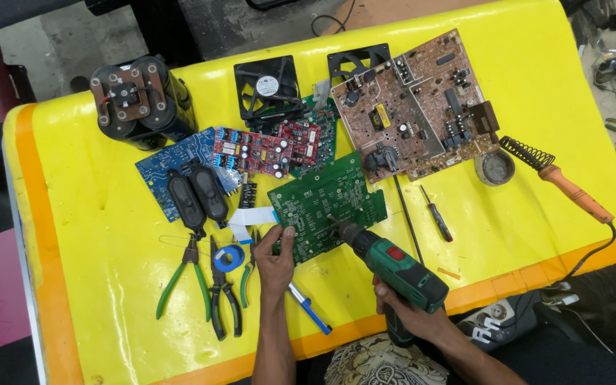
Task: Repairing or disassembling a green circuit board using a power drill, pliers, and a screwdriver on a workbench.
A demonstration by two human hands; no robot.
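A green circuit board (326, 203) lies in the middle of the yellow table (94, 214). My left hand (276, 257) pinches the board's near left edge with thumb and fingers. My right hand (408, 314) grips the handle of a green and black cordless drill (393, 271). The drill's bit rests on the green board near its middle. A blue-handled tool (309, 308) lies on the table under my left wrist.
Pliers and cutters (212, 281) and a blue tape roll (231, 257) lie left of my hand. Behind are red (265, 150) and blue (172, 167) boards, two black speakers (197, 196), a large brown board (415, 107), two fans (269, 89), capacitors (137, 100). A soldering iron (572, 189) and screwdriver (438, 214) lie right.
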